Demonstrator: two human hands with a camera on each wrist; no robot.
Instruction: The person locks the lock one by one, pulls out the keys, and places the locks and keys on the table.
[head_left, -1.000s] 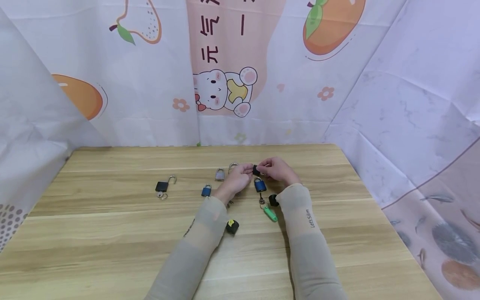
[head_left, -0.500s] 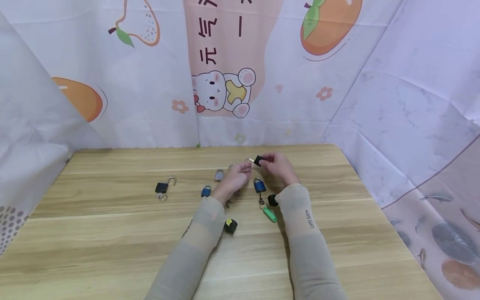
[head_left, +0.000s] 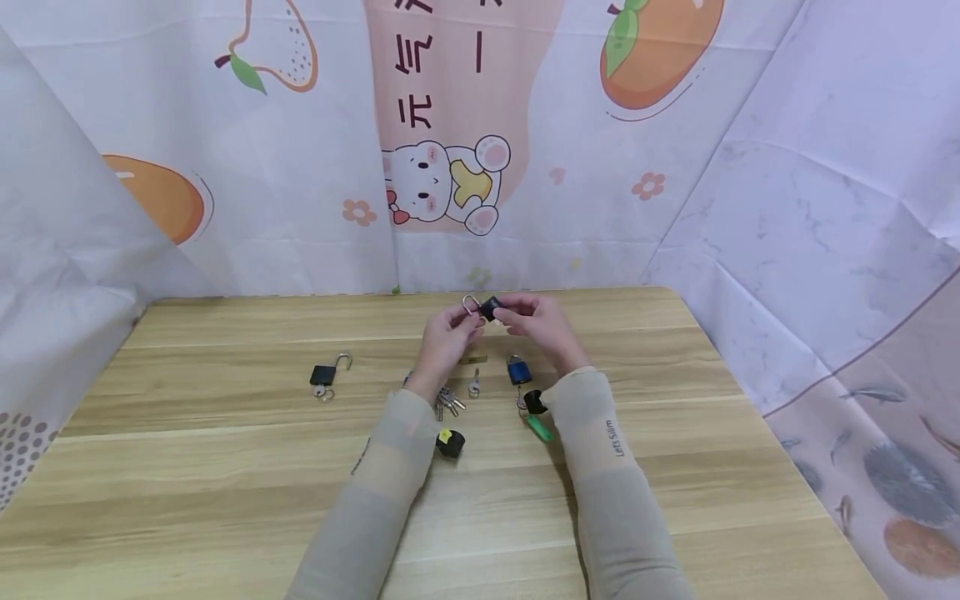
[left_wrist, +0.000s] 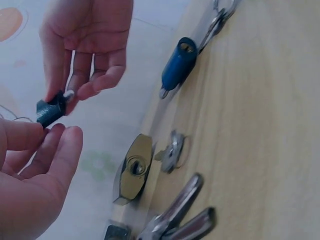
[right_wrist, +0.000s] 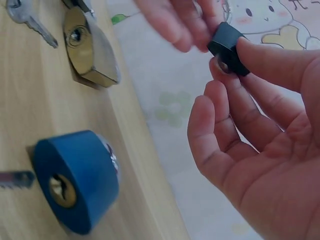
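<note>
Above the far part of the table, my right hand [head_left: 546, 329] pinches the body of a small black padlock [head_left: 491, 309] between thumb and fingers. Its silver shackle [head_left: 470, 305] stands open toward my left hand [head_left: 446, 337], whose thumb and fingertips hold that end. In the left wrist view, a bit of silver metal [left_wrist: 69, 94] sticks out of the padlock's opposite end; whether it is a key I cannot tell. Below the hands lie a brass-faced padlock [right_wrist: 90, 55], a blue padlock [right_wrist: 77, 180] and a loose key [head_left: 474, 385].
Another black padlock [head_left: 324, 375] with its shackle open and keys attached lies at the left. A bunch of keys [head_left: 450, 402] is beside my left forearm. A green key tag [head_left: 538, 429] lies near my right wrist. A printed curtain [head_left: 300, 250] stands behind the table.
My right hand has lifted the black padlock and moved it left. My left hand has risen to meet it and taken hold of the shackle end, uncovering keys on the table.
</note>
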